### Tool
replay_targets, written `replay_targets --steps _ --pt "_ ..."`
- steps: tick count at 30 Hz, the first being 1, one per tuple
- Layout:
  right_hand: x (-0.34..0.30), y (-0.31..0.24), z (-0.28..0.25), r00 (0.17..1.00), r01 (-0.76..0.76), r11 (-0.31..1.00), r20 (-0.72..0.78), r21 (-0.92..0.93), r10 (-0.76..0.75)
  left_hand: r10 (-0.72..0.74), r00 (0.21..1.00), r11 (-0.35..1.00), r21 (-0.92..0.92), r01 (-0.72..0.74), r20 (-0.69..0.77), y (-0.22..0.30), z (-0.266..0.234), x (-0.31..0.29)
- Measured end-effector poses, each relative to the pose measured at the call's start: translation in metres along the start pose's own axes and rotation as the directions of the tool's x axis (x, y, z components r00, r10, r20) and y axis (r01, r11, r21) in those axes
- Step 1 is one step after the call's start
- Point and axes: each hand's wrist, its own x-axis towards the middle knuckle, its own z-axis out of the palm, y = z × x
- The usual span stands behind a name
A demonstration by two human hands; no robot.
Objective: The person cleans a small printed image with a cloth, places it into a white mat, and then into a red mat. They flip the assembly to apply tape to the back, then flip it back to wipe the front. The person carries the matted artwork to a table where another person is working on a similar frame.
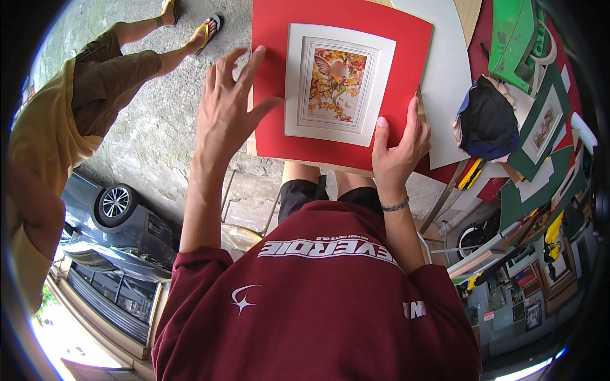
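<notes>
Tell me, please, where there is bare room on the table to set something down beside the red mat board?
The white board, between the red mat board and the dark cap, is bare. Further right it is crowded: the green-matted picture, yellow cutter and green trimmer. The left hand and right hand occupy the board's edges.

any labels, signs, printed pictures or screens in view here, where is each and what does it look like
Red mat board: centre top, red square with a cream inner border around an orange and red print; right hand grips its lower edge, left hand rests open at its left edge.
Green matted picture: far right, green board, white border, small brownish print.
Small framed pictures: lower right, dark rectangles.
No screens.
</notes>
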Motion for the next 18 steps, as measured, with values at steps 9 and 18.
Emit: replay_targets --steps 9,18 --pt "0.001 -0.002 -0.003 1.0 -0.008 1.0 0.022 -0.006 0.008 0.115 0.991 0.992 -0.053 -0.112 0.064 0.026 0.024 -0.003" --pt "-0.002 0.0 0.002 1.0 -0.009 1.0 -0.013 -0.016 0.009 0.105 0.993 0.993 -0.053 -0.103 0.052 0.025 0.031 -0.004"
